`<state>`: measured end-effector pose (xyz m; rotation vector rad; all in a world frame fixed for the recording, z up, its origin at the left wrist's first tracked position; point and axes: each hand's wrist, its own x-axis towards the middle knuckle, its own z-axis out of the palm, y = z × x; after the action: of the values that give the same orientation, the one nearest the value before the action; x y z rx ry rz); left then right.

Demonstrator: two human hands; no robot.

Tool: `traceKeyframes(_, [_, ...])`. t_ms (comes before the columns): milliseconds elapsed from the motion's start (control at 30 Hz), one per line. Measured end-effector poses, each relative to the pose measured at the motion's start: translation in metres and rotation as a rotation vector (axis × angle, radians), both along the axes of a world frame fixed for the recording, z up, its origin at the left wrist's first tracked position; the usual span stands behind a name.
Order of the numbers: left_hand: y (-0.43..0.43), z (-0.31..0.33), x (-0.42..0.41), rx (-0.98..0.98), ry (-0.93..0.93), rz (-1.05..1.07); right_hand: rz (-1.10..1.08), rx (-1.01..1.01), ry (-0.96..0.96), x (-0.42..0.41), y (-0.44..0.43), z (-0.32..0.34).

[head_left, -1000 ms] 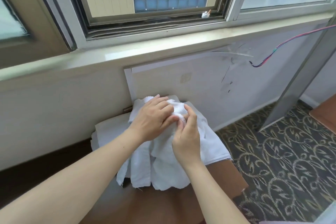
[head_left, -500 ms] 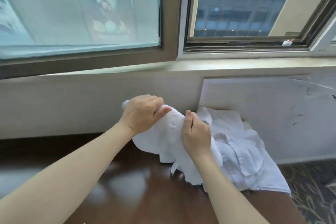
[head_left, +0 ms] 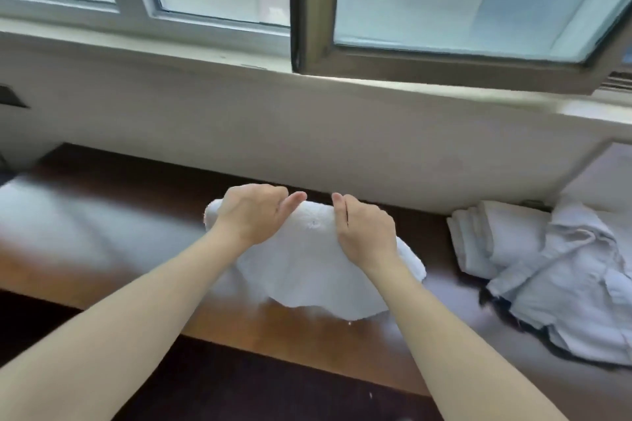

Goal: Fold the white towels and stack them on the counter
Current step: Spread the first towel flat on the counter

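Head view: one white towel held up over the brown surface, fold not begun.
Left hand and right hand sit near each other at centre, each clamped on the towel's top edge. The rest hangs bunched; can't tell if it touches the wood. Step looks like opening it out. Next move likely needs the hands slid apart to the corners, then the towel laid flat. Count: two hands, one held towel, one heap of white towels at 3 o'clock, number in it unclear.

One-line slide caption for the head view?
The left hand and right hand hold a white towel over the counter; towel pile at right.
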<state>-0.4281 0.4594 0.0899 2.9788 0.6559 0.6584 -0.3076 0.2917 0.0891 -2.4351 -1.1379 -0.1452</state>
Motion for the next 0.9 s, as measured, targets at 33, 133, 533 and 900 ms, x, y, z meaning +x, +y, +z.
traceKeyframes(33, [0.012,-0.004,-0.016,-0.011,0.021,0.036,0.024,-0.020,-0.004,-0.014,0.015,-0.005])
traceKeyframes(133, [0.048,-0.016,-0.051,-0.012,0.078,0.132,0.068,-0.029,-0.035,-0.043,0.060,-0.016])
traceKeyframes(533, [0.172,-0.072,-0.073,-0.137,0.342,0.377,0.090,0.042,0.067,-0.052,0.193,-0.104])
traceKeyframes(900, [0.210,-0.132,-0.109,-0.395,0.638,0.227,0.043,-0.440,0.384,-0.078,0.212,-0.155])
